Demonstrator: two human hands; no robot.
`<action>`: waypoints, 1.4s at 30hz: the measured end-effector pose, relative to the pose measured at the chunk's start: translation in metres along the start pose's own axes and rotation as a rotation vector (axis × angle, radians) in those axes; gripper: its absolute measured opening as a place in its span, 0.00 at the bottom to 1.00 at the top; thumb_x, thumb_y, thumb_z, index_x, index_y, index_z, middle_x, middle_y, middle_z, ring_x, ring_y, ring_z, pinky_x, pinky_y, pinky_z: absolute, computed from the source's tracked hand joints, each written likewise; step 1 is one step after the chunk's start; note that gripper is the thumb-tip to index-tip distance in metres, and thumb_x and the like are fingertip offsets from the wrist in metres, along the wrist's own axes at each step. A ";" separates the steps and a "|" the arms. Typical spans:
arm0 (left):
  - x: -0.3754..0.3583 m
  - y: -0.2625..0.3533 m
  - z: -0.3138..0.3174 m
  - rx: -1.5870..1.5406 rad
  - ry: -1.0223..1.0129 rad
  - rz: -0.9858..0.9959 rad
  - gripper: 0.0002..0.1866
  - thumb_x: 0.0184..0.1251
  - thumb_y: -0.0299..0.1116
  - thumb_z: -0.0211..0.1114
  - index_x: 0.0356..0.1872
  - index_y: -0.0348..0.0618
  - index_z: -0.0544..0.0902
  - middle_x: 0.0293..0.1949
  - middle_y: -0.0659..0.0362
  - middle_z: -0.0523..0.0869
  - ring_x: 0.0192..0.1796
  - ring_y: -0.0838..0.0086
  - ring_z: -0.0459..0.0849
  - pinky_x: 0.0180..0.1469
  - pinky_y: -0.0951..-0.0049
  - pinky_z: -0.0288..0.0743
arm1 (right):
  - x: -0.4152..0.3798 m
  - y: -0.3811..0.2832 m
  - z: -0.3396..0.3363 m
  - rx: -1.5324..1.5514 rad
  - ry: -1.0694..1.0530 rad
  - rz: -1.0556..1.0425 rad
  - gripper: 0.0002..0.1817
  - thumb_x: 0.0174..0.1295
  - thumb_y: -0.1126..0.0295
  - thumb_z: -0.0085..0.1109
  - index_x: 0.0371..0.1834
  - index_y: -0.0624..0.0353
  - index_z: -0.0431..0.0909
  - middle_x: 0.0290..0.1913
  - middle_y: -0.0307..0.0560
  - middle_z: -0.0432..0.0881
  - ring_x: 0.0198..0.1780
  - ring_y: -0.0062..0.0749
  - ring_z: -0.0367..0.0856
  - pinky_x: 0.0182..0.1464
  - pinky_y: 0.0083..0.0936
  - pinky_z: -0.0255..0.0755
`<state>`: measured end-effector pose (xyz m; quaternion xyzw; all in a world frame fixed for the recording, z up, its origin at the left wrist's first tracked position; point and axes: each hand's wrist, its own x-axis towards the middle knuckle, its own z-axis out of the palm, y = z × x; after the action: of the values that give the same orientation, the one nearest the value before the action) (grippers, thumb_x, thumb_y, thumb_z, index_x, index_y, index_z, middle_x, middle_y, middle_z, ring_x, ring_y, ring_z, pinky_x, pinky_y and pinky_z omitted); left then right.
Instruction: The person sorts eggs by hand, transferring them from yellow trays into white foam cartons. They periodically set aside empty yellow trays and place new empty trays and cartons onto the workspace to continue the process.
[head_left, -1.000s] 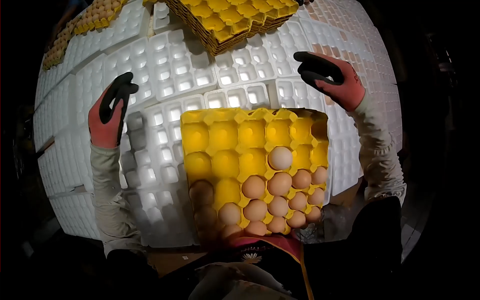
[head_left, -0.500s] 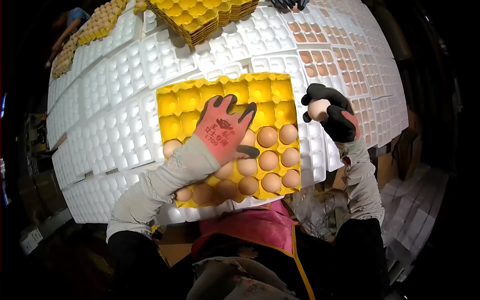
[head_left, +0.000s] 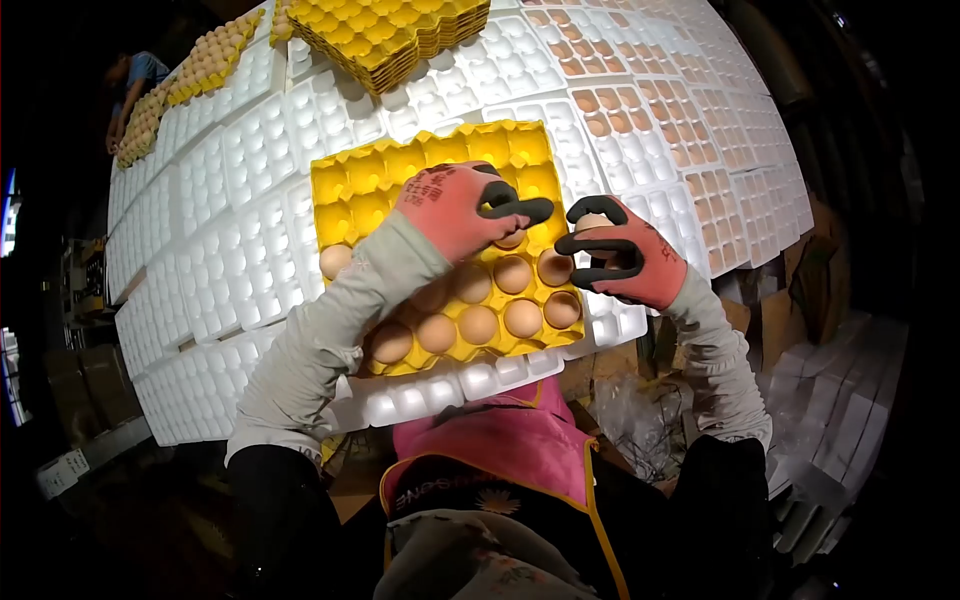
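Observation:
Brown eggs (head_left: 478, 324) fill much of the near part of a yellow egg tray (head_left: 335, 188); the cups I see along its far side hold none. My left hand (head_left: 470, 207), in a red and black glove, is over the middle of the tray with thumb and fingers pinched together just above an egg (head_left: 510, 240). Whatever is in that pinch is hidden. At the tray's right edge, my right hand (head_left: 625, 255) has its gloved fingers wrapped round a pale egg (head_left: 592, 222). My left sleeve covers part of the tray.
White plastic trays (head_left: 255, 135) spread under and around the yellow one. Several at the right hold eggs (head_left: 610, 110). A stack of yellow trays (head_left: 385, 45) stands at the back. Far left, a person (head_left: 140, 75) is beside egg-filled trays (head_left: 215, 60). Clear plastic (head_left: 635, 415) lies near right.
My right hand has come left to the tray edge with an egg in it. My left hand has gone from spread fingers to a pinch. The view has shifted slightly.

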<state>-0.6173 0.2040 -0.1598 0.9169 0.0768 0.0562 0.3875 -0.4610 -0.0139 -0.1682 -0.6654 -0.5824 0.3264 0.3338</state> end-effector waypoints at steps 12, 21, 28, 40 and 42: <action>-0.025 0.002 0.003 -0.684 0.064 -0.129 0.27 0.46 0.37 0.70 0.51 0.41 0.78 0.59 0.55 0.73 0.56 0.71 0.76 0.53 0.71 0.72 | -0.054 0.047 0.018 1.880 0.456 0.069 0.35 0.56 0.34 0.42 0.54 0.51 0.75 0.61 0.60 0.69 0.26 0.36 0.70 0.18 0.26 0.65; -0.012 0.069 0.042 0.603 -0.242 -0.282 0.27 0.30 0.39 0.76 0.41 0.50 0.84 0.59 0.50 0.69 0.51 0.54 0.74 0.51 0.60 0.73 | -0.047 0.208 -0.081 1.350 0.628 0.290 0.29 0.60 0.47 0.53 0.58 0.54 0.71 0.54 0.51 0.74 0.31 0.33 0.78 0.20 0.26 0.70; 0.105 0.122 0.067 0.031 -0.026 -0.029 0.27 0.30 0.31 0.78 0.40 0.44 0.82 0.57 0.44 0.71 0.57 0.51 0.74 0.55 0.62 0.71 | -0.019 0.267 -0.126 -0.787 -0.028 0.581 0.37 0.43 0.46 0.67 0.60 0.37 0.69 0.65 0.45 0.62 0.52 0.37 0.78 0.49 0.33 0.74; 0.288 -0.021 0.198 0.323 -0.708 -0.193 0.25 0.44 0.34 0.70 0.50 0.57 0.81 0.63 0.58 0.66 0.55 0.60 0.76 0.55 0.64 0.72 | 0.006 0.333 -0.148 -0.305 0.734 -0.150 0.31 0.49 0.75 0.55 0.62 0.61 0.64 0.56 0.54 0.69 0.57 0.49 0.67 0.59 0.43 0.61; 0.304 -0.025 0.211 0.167 -0.494 -0.113 0.22 0.51 0.31 0.65 0.51 0.56 0.80 0.58 0.58 0.72 0.52 0.61 0.78 0.53 0.63 0.73 | -0.016 0.309 -0.161 0.084 0.841 -0.052 0.29 0.52 0.74 0.53 0.62 0.66 0.63 0.56 0.58 0.70 0.55 0.50 0.70 0.59 0.40 0.62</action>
<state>-0.2868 0.1293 -0.3106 0.9259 0.0354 -0.1974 0.3201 -0.1581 -0.0706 -0.3318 -0.7116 -0.3982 0.0413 0.5774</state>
